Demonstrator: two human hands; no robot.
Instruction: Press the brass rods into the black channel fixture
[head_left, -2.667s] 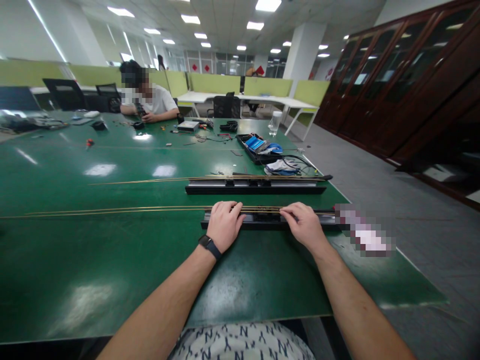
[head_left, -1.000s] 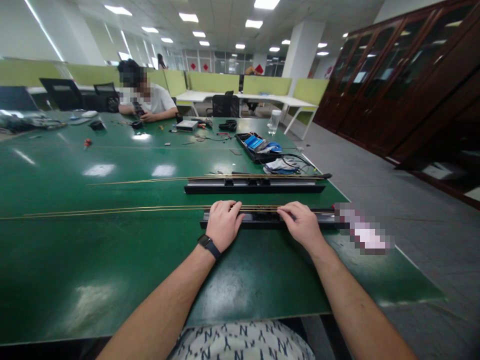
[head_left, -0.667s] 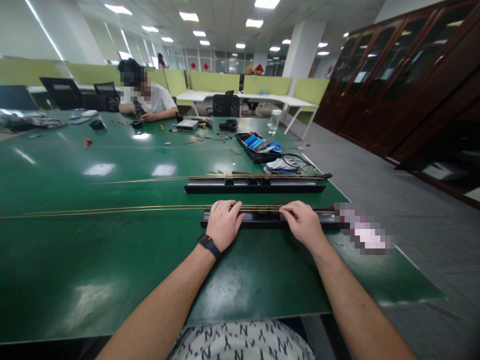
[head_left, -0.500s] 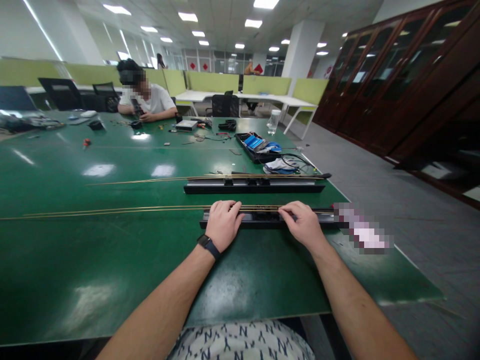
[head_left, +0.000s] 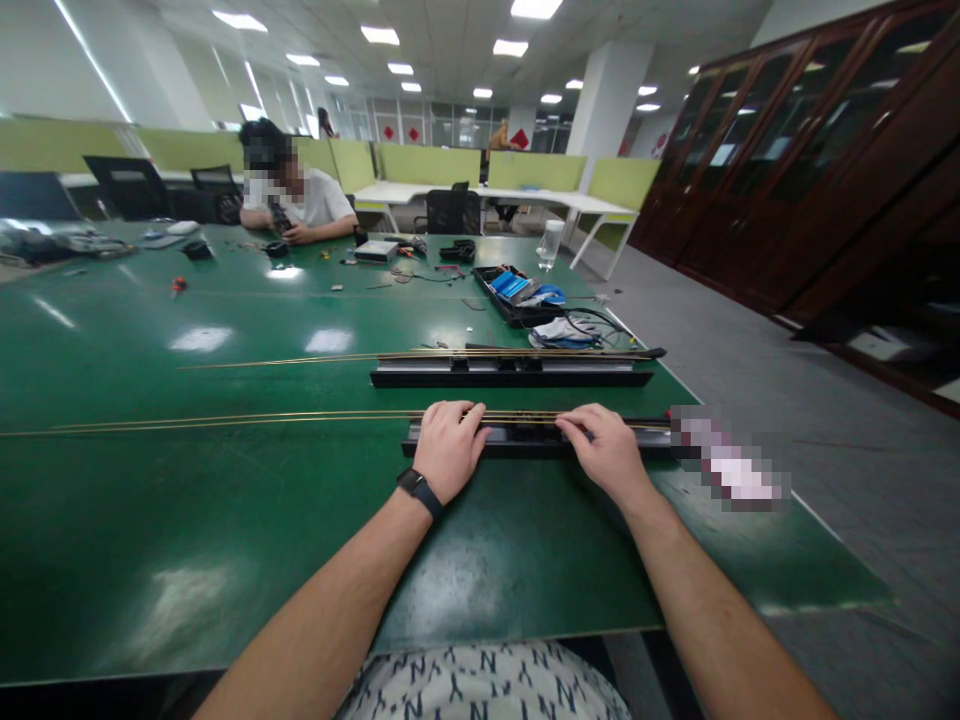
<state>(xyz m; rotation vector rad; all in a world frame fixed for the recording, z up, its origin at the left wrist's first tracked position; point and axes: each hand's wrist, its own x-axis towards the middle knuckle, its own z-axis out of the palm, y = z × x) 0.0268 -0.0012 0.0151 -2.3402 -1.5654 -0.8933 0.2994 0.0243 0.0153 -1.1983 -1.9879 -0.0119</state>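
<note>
A long black channel-shaped bar (head_left: 525, 450) lies crosswise on the green table, with thin brass-coloured rods (head_left: 247, 420) running along its top and far out past its left end. My left hand (head_left: 448, 455), a dark watch on its wrist, rests across the bar's left part, fingers bent over the rods and thumb pointing right. Farther right, my right hand (head_left: 609, 450) pinches a rod between thumb and forefinger; the other fingers are curled. Exactly which rods each hand grips is partly hidden. Short dark pieces show inside the bar between the hands.
Beyond it lies a second black bar (head_left: 510, 379) with similar rods. Behind that are a black tray (head_left: 517, 300) of blue items, a glove with cables (head_left: 574, 330) and a clear jug (head_left: 550, 245). A person (head_left: 300, 200) sits across the table (head_left: 187, 540). A blurred patch covers something at right.
The whole view has shifted very slightly. Both hands keep the same place on the bar and rods, and nothing was let go.
</note>
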